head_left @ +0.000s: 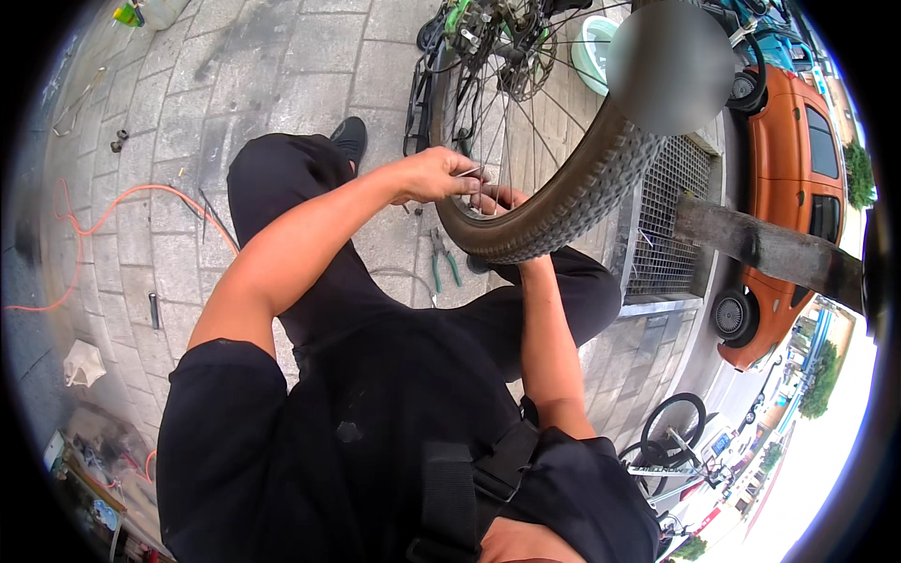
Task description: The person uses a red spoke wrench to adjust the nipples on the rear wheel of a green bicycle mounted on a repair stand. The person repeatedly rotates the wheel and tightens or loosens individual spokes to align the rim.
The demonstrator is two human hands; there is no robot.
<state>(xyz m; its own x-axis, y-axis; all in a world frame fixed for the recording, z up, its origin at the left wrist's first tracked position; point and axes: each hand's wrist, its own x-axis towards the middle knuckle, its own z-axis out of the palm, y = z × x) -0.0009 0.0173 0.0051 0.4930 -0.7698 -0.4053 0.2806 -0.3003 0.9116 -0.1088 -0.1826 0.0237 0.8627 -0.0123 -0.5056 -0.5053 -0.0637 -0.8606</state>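
A bicycle wheel point(571, 192) with a knobby black tyre stands in front of me, its spokes running up to a hub with a brake disc point(537, 70). At the lower left of its rim, my left hand point(437, 176) is closed, pinching a thin metal piece among the spokes. My right arm passes behind the tyre. Only the fingers of my right hand point(497, 199) show inside the rim, bent together close to the left fingertips; what they grip is hidden. Pliers with green handles point(443, 261) lie on the paving below the wheel.
An orange hose point(141, 190) crosses the paving at left, near a dark cylindrical tool point(154, 311). A pale bucket point(595, 54) stands behind the wheel. To the right are a metal grate point(671, 220), a wooden beam point(751, 242), an orange car point(796, 188) and another bicycle point(671, 436).
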